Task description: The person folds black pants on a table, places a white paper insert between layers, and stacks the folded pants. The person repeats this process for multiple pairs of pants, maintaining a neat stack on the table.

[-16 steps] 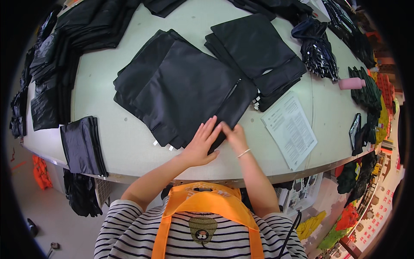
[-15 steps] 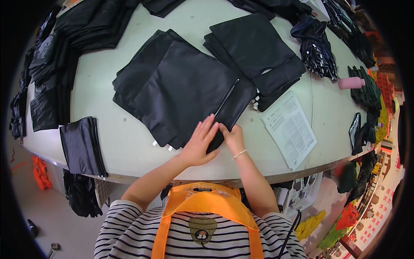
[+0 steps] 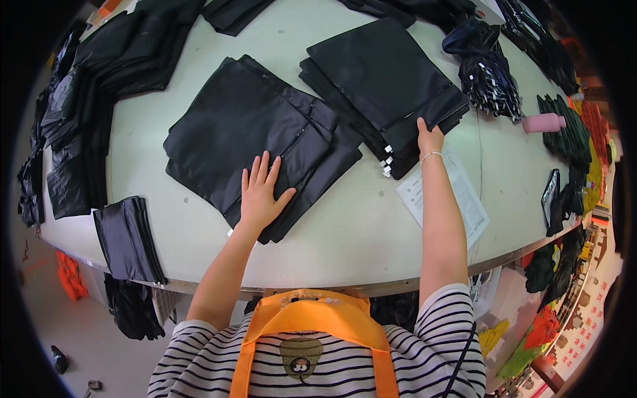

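In the middle of the table lies a stack of flat black fabric panels, the top one with a zipper across its right part. My left hand rests flat on this stack, fingers spread, just beside the zipper. To the right is a second black stack, with small white tags at its near corner. My right hand grips the near right edge of its top black fabric panel; some fingertips are hidden under the cloth.
A printed sheet lies partly under my right forearm. Folded black cloth sits at the table's left front edge, with larger black piles behind. At the right are a tagged dark bundle and a pink bottle.
My right hand has left the middle stack and reached the right one. My left hand has moved left and lies flat. The middle stack's top panel and zipper have shifted left.
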Demonstrator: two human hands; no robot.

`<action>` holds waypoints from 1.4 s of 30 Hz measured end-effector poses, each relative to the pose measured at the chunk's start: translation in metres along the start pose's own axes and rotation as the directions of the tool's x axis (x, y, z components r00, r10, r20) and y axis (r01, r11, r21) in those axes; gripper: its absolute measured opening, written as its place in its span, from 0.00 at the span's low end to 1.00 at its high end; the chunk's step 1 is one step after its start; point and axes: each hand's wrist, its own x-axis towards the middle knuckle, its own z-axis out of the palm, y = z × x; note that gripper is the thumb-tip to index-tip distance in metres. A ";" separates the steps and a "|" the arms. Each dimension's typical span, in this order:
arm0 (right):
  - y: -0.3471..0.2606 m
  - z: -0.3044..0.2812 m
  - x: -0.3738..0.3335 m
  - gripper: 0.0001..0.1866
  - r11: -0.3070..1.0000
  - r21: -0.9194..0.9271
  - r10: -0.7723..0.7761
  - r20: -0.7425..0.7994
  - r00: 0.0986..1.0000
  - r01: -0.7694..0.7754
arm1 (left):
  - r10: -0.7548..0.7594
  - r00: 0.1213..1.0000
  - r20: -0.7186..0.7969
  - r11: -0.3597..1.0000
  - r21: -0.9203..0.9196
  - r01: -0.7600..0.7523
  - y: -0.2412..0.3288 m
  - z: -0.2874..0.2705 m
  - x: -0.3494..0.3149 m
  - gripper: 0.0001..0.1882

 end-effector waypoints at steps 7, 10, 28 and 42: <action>0.126 -0.214 -0.014 0.30 0.722 -0.689 -0.270 -0.202 0.942 0.059 | 0.002 0.999 0.052 0.995 -0.096 0.003 0.004 0.002 -0.018 0.36; 0.166 -0.289 -0.063 0.33 0.612 -0.730 0.109 -0.304 0.946 -0.305 | 0.022 0.996 0.084 0.993 -0.118 -0.012 0.019 0.004 -0.042 0.36; 0.067 -0.352 -0.165 0.13 0.902 0.431 0.116 -0.155 0.981 -0.039 | 0.049 0.967 -0.249 0.998 -0.015 -0.054 -0.006 0.018 -0.045 0.17; 0.011 -0.203 -0.304 0.14 0.892 0.298 0.116 0.577 0.809 -0.341 | 0.166 0.948 -0.272 0.911 -0.325 -0.253 -0.011 -0.027 -0.029 0.13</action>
